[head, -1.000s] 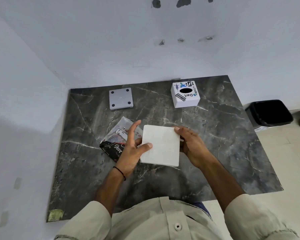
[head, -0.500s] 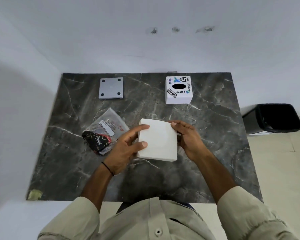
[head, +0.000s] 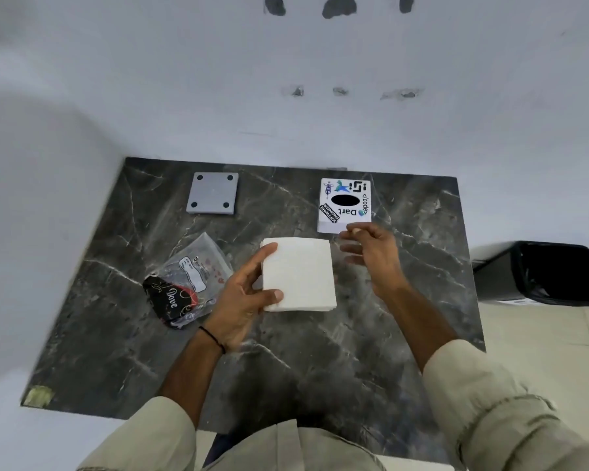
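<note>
A: Above desk point(head: 320, 368) centre, what's up w/ the napkin stack point(head: 300, 273)?
B: L hand point(head: 242, 300) pinches its left edge, thumb on top. R hand point(head: 374, 256) loosely curled, empty, apart. Stack's soft, light, floppy; support underneath.

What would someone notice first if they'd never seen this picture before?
The white paper stack at the middle of the dark marble table, gripped at its left edge by the left hand, stands out first. Next comes the sticker-covered white box at the far right, with the right hand just in front of it, clear of the stack.
</note>
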